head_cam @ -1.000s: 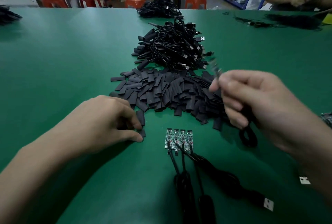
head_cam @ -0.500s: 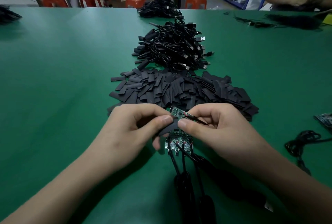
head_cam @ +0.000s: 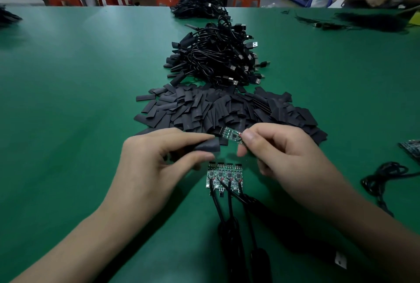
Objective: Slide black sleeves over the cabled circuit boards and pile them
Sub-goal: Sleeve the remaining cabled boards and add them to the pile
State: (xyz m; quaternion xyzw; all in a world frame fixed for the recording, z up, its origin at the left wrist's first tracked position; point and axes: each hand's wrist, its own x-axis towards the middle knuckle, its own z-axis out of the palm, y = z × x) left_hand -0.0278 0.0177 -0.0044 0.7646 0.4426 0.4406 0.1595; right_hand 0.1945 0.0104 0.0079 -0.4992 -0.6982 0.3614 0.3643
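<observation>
Smooth green worktop (head_cam: 79,101), open on both flanks. The left hand (head_cam: 154,169) clamps its grip on a flat matte sleeve (head_cam: 208,146); the right hand (head_cam: 284,157) pinches a thin green circuit board (head_cam: 229,135) just beside it.

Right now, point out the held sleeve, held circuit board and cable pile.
black sleeve (head_cam: 210,147): head view, exposed end.
circuit board (head_cam: 229,135): head view, green face.
cable pile (head_cam: 216,58): head view, tangle's centre.

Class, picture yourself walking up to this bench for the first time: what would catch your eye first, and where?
At centre, the left hand pinches a black sleeve and the right hand pinches a small circuit board right beside it. Behind them sprawls a heap of loose sleeves, then a tangled pile of black cables, on the green table.
</observation>
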